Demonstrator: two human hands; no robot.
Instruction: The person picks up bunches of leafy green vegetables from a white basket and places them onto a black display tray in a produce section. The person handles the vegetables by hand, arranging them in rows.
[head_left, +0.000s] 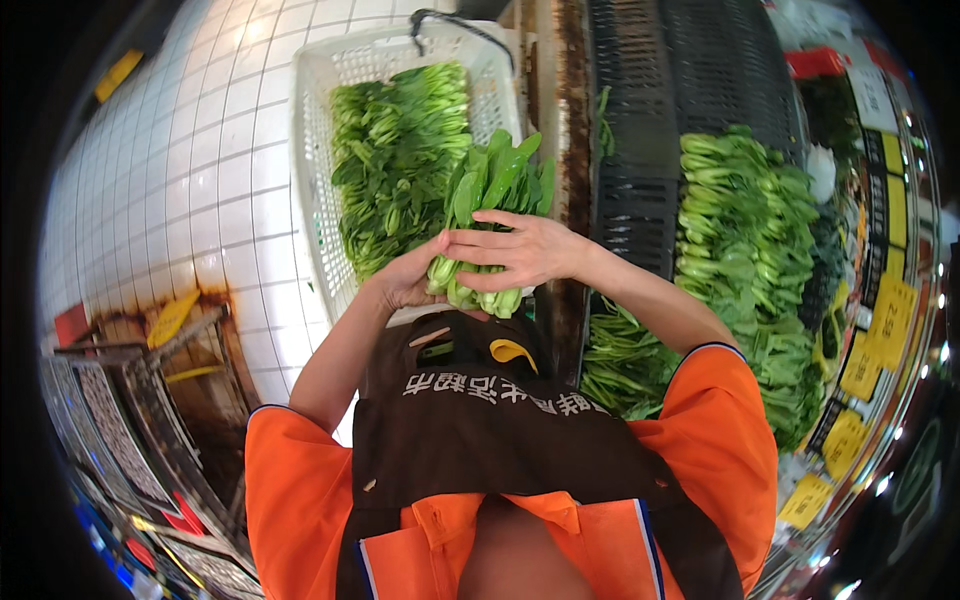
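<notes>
A bunch of leafy greens (499, 176) with pale green stalks is between my two hands, its leaves pointing away from me and its stalk ends near my apron. My left hand (409, 277) cups the stalks from the left and below, some of its fingers hidden. Across the top of the stalks lies my right hand (517, 244), fingers spread and pressed on the bunch. Just beyond, a white perforated plastic basket (311, 142) holds more leafy greens (397, 157) packed in rows. The bunch overlaps the basket's near right part.
To my right, a display stand with a rusty edge (574, 135) carries black slatted trays (634, 202). Bok choy (739, 225) is stacked there, with loose-stemmed greens (626, 360) nearer me. Yellow price tags (892, 315) line the far right. A rusty-framed stand (187, 375) is at left on white floor tiles (217, 165).
</notes>
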